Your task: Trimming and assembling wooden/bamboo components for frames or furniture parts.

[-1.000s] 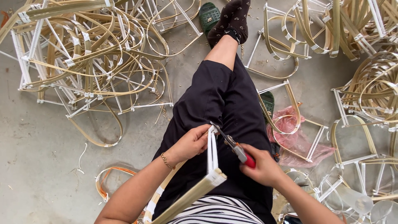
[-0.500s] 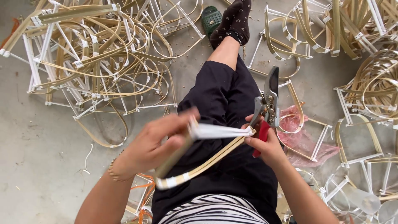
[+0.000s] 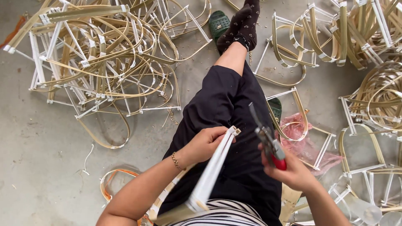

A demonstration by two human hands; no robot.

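My left hand (image 3: 205,144) grips the upper end of a white-wrapped bamboo frame piece (image 3: 211,173) that slants down over my lap towards my body. Just to its right, my right hand (image 3: 293,169) is closed on red-handled pliers (image 3: 268,140), whose metal jaws point up and away, apart from the frame. I sit on a concrete floor with my legs in black trousers (image 3: 226,109) stretched out ahead, dark socks (image 3: 243,25) on my feet.
A big heap of bent bamboo strips and white-taped frames (image 3: 100,62) lies to the left. More frames (image 3: 356,37) are piled at the right. A green sandal (image 3: 218,23) is by my feet, a pink plastic bag (image 3: 305,142) beside my right leg, and loose strips (image 3: 115,184) near my left elbow.
My left hand has turned the frame from lying across my lap to slanting lengthwise. The pliers have come off the frame and dropped lower, to its right.
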